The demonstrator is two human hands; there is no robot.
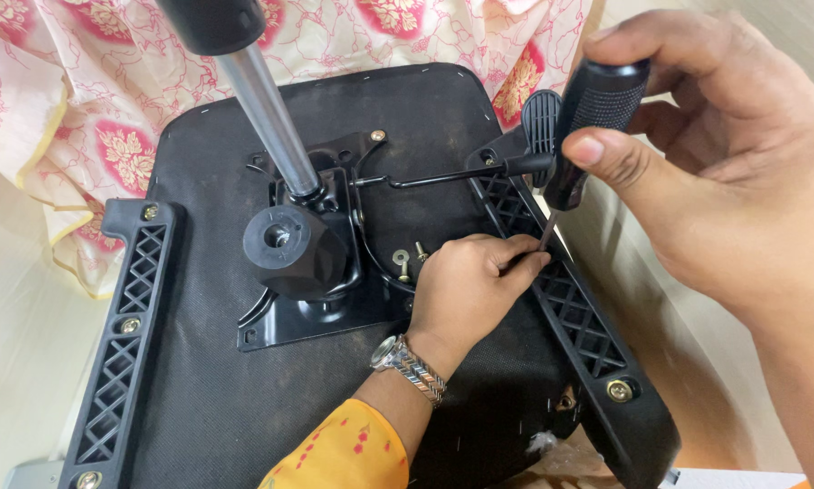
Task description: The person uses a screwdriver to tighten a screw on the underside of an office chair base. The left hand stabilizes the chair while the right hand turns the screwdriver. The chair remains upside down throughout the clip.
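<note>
The left hand [469, 288] fingers [516, 260] are pinched together at the tip of the screwdriver [590, 127], on the right armrest bracket [577, 312] near the seat base's right edge. The screwdriver's long axis is tilted up and rightward, its black handle clasped by the right hand [733, 190]. Loose screws [411, 257] lie just left of the pinch.

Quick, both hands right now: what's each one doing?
Left hand: closed, pinching the screwdriver tip at the armrest bracket.
Right hand: closed on the screwdriver's handle.

matt plastic screwdriver grip [597, 100], shiny metal post [271, 118]
</note>
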